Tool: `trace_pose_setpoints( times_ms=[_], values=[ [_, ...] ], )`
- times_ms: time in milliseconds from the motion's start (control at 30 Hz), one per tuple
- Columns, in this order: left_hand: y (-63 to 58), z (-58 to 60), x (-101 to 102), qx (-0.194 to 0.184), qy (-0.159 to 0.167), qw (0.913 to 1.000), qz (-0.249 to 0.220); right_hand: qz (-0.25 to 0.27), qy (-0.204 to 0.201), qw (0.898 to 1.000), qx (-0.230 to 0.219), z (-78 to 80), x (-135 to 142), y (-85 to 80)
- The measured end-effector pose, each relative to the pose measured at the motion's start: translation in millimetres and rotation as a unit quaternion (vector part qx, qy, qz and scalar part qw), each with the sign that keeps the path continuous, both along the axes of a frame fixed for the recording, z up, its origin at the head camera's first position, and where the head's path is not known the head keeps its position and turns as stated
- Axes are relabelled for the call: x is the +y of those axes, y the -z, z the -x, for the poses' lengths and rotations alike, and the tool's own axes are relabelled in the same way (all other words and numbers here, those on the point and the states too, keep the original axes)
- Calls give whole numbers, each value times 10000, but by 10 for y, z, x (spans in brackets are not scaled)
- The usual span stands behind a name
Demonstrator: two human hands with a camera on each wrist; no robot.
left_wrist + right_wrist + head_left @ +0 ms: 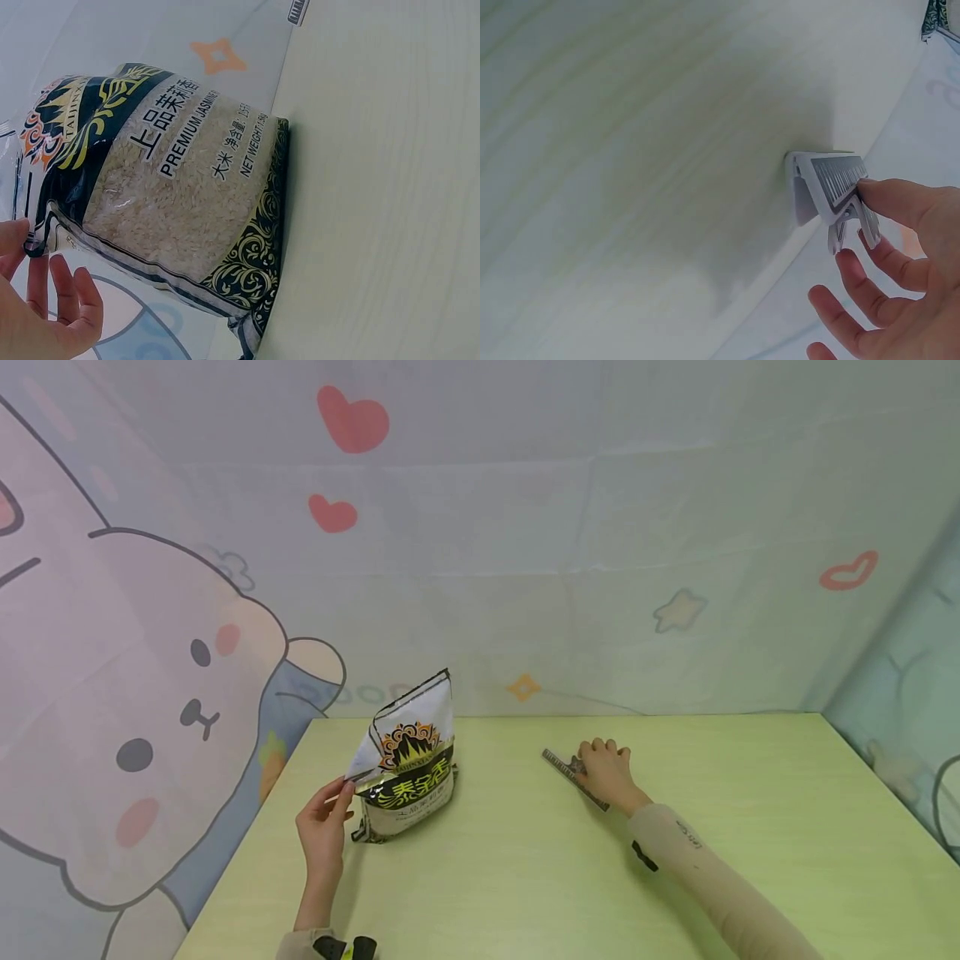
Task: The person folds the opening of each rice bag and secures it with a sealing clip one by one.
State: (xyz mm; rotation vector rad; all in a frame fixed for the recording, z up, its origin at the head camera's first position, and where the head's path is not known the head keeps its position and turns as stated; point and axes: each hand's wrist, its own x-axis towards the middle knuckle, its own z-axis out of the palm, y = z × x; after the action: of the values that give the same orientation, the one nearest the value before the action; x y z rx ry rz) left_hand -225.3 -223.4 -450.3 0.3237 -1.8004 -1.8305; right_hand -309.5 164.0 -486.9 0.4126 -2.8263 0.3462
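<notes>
A plastic bag of rice [408, 797] stands upright on the table at the left, its tall white top leaning to one side. My left hand [322, 828] pinches the bag's near side edge between thumb and forefinger, the other fingers loosely bent. In the left wrist view, grains show through the clear front of the rice bag [172, 202]. Over to the right, my right hand [607, 777] holds a wide bag clip [829, 180], white with grey stripes. Thumb and forefinger are at the clip's two handles, while the remaining fingers spread apart. Its long edge meets the tabletop.
The pale green-yellow table [495, 877] ends at a cloth backdrop [495, 610] printed with hearts and a large rabbit. Another cloth wall [915, 693] borders the right side. A dark curved cable or rim [939, 793] shows at the far right edge.
</notes>
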Motion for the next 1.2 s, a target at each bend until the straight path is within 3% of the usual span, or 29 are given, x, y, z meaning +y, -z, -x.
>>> trace_pose_setpoints(
  times_ms=[667,1200],
  values=[
    [5,-2,10,92,-17,9999,-53,116,-324,9994,-75,-80,-75,-122],
    [8,6,-2,51,-7,10000,45,236,-655,9955,638,-108,-91,-156]
  ],
)
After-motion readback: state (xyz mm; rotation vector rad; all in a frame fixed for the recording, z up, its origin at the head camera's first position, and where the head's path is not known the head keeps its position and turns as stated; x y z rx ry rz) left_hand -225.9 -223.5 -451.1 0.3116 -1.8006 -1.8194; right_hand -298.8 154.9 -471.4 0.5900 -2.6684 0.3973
